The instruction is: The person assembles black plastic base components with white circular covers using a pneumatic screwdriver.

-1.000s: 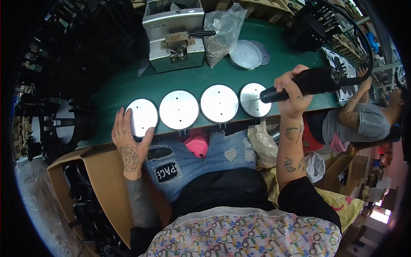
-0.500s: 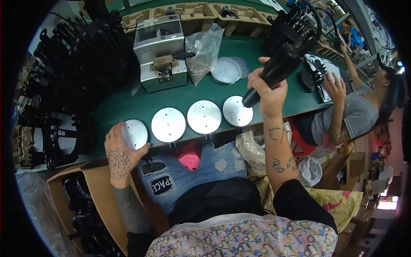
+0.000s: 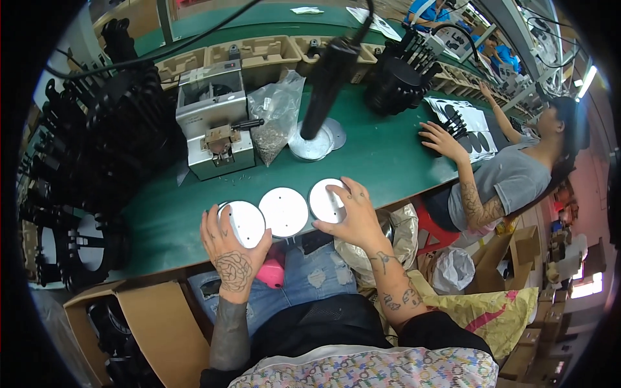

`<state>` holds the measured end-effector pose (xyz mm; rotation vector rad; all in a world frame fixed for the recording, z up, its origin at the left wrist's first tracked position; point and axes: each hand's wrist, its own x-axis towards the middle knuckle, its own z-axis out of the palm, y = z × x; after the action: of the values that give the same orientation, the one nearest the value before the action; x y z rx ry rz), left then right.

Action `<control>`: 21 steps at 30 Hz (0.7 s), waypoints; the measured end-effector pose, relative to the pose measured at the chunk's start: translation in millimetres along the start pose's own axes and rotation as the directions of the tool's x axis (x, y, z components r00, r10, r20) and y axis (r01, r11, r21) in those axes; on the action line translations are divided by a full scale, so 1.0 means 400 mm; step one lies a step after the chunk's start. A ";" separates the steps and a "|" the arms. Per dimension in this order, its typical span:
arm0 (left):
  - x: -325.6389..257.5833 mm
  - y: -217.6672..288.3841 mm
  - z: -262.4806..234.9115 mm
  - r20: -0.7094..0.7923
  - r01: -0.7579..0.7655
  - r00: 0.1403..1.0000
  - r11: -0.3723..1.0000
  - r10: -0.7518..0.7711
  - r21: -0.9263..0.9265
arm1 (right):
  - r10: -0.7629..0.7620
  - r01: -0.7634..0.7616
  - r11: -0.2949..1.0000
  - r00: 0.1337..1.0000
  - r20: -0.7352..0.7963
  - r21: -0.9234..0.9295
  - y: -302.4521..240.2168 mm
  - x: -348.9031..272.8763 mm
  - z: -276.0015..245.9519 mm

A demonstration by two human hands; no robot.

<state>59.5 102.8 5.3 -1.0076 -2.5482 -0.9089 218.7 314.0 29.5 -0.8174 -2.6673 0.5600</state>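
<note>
Three round silvery metal discs lie in a row along the near edge of the green bench. My left hand (image 3: 234, 255) grips the left disc (image 3: 248, 224) between thumb and fingers; a second rim seems to show beneath it. At the right end, my right hand (image 3: 356, 216) spans another disc (image 3: 323, 199), thumb at its near edge and fingers over its top. Between them lies the middle disc (image 3: 283, 212), touched by neither hand. A black powered screwdriver (image 3: 328, 81) hangs by its cord over a few loose discs (image 3: 312, 147) farther back.
Behind the row stand a metal screw feeder (image 3: 217, 123) and a plastic bag of screws (image 3: 275, 123). Black stacked parts (image 3: 97, 149) crowd the left; more (image 3: 401, 84) stand at the back right. An open carton (image 3: 162, 323) is at lower left. A co-worker (image 3: 511, 178) sits at right.
My right hand has let go of the screwdriver, which now hangs farther back, and has come down onto the right disc. My left hand and its disc have moved right, closing up the row.
</note>
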 end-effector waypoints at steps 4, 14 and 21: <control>0.000 -0.025 -0.013 0.046 -0.018 0.999 0.999 0.019 -0.029 | 0.056 -0.052 0.993 0.998 -0.036 0.111 -0.004 -0.009 -0.037; 0.009 -0.077 -0.064 0.199 -0.068 0.976 0.991 0.090 -0.117 | -0.312 0.296 0.945 0.942 0.122 0.136 -0.148 0.044 0.084; 0.000 -0.111 -0.121 0.246 -0.040 0.966 0.985 0.082 -0.169 | -0.277 0.234 0.951 0.935 0.222 0.200 -0.187 0.050 0.050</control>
<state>29.2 47.2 22.3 -1.3211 -2.6623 -1.0465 160.0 263.3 48.6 -0.3605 -2.8358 0.8568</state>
